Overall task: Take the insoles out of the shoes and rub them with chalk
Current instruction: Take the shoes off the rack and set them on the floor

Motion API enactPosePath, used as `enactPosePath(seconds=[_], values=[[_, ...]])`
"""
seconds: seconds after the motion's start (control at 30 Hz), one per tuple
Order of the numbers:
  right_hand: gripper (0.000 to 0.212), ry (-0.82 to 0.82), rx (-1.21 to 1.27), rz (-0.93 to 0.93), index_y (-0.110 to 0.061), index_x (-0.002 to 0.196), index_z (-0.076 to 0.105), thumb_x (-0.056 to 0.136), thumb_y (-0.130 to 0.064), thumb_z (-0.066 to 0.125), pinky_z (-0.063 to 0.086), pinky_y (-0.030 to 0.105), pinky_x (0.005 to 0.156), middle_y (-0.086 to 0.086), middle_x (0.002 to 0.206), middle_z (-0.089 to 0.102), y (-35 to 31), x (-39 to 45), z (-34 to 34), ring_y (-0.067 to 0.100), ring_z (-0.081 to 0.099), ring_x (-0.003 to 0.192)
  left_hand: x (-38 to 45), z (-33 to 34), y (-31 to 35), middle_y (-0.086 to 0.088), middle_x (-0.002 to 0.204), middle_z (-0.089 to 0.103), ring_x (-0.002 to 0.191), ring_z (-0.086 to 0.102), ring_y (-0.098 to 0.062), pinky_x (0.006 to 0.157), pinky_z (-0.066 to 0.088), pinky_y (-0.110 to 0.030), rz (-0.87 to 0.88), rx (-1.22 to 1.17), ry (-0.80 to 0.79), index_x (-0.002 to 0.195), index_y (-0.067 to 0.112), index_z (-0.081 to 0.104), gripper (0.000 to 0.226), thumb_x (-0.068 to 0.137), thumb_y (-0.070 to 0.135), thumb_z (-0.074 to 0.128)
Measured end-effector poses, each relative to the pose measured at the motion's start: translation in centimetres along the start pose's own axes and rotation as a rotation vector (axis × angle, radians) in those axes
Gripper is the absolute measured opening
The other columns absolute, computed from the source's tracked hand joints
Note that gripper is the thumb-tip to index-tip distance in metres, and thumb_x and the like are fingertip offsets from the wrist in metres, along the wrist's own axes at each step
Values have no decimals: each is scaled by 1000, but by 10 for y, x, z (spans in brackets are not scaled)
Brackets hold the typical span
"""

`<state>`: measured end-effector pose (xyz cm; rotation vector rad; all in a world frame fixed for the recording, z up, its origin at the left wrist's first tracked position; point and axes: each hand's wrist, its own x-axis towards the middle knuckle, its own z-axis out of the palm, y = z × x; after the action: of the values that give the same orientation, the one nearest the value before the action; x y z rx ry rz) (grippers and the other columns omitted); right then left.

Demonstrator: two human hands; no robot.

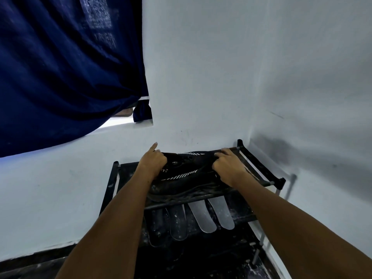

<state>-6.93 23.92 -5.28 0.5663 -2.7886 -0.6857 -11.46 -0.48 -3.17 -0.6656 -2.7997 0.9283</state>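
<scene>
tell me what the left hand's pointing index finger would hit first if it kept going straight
Most likely the pale wall behind the rack: the left hand grips the black shoe, index finger aimed that way. Depth is unclear.

Rack: black, metal-framed, set in the corner against pale walls; I look down on its tiers.
Top tier: black shoes with white stripes lie across it, side by side, reaching almost to the front bar; my left hand and right hand rest on them, fingers curled at their ends.
Second tier: four insoles lie on it, toes pointing toward me and jutting past its front edge.
Pale insoles: two on the right, just beside each other.
Dark insoles: two on the left, speckled white, partly overlapping.
Lower part: dark, dusted with white specks; contents unclear.
</scene>
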Motion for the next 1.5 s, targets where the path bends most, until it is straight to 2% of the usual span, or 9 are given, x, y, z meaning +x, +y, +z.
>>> enactPosePath(seconds=[0.13, 0.27, 0.4, 0.67, 0.77, 0.93, 1.07, 1.37, 1.5], values=[[19, 65, 15, -37, -18, 102, 66, 88, -20, 54, 3, 40, 115, 5, 113, 67, -2, -1, 6, 20, 33, 135, 12, 8, -2, -5, 111, 66, 108, 59, -20, 117, 16, -33, 29, 31, -25, 105, 10, 63, 26, 86, -4, 50], [20, 99, -9, -59, -18, 101, 67, 87, -17, 52, -4, 44, 114, 4, 107, 68, 0, -10, 6, 21, 34, 135, 12, 3, -1, -9, 113, 64, 106, 60, -28, 87, 47, -33, -18, 43, -25, 107, 7, 62, 24, 88, -4, 51], [21, 167, 33, -39, -18, 95, 68, 81, -16, 53, -8, 45, 111, 0, 97, 69, 8, -20, -14, 15, 39, 129, 5, -18, -5, -10, 114, 64, 105, 60, -28, 84, 47, -32, 18, 78, 19, 107, 6, 61, 24, 89, -4, 48], [20, 226, -35, -23, -18, 70, 68, 61, -31, 56, 3, 41, 110, 3, 71, 62, 36, -58, -120, 16, 57, 84, -42, -111, -21, -15, 117, 59, 108, 57, -31, 90, 44, -35, -20, -45, 97, 110, 5, 59, 23, 87, 6, 56], [17, 143, 3, 39, -18, 56, 51, 60, -33, 59, 15, 37, 108, -1, 58, 49, 45, -89, -160, 18, 52, 67, -83, -152, -21, -15, 116, 57, 106, 57, -32, 84, 48, -35, -96, -198, 99, 110, 8, 60, 30, 81, 11, 63], [29, -86, 99, 283, -17, 65, 45, 68, -39, 63, 37, 33, 73, 1, 72, 48, 49, -145, -200, 22, 48, 67, -146, -208, 8, -8, 87, 58, 74, 60, -27, 51, 40, -28, -112, -339, 61, 90, 8, 67, 18, 73, 13, 70], [27, -217, 97, 405, -19, 88, 50, 70, -37, 59, 40, 42, 81, 0, 82, 48, 28, -190, -208, 25, 52, 79, -182, -222, 52, -12, 87, 66, 80, 66, -29, 59, 52, -32, -48, -461, 37, 88, 4, 70, 19, 71, 11, 68], [17, -575, 136, 472, -15, 81, 50, 73, -26, 60, 50, 47, 81, 4, 102, 48, -24, -264, -160, 30, 54, 86, -213, -185, 190, -15, 98, 68, 87, 65, -29, 72, 56, -38, 164, -700, -33, 89, 6, 67, 16, 74, 7, 61], [22, -649, 133, 431, -13, 94, 52, 75, -19, 60, 53, 46, 77, 5, 105, 51, -35, -272, -108, 29, 55, 84, -203, -147, 244, -13, 114, 57, 100, 58, -29, 81, 54, -41, 223, -793, -99, 106, 8, 58, 27, 79, 4, 63]])
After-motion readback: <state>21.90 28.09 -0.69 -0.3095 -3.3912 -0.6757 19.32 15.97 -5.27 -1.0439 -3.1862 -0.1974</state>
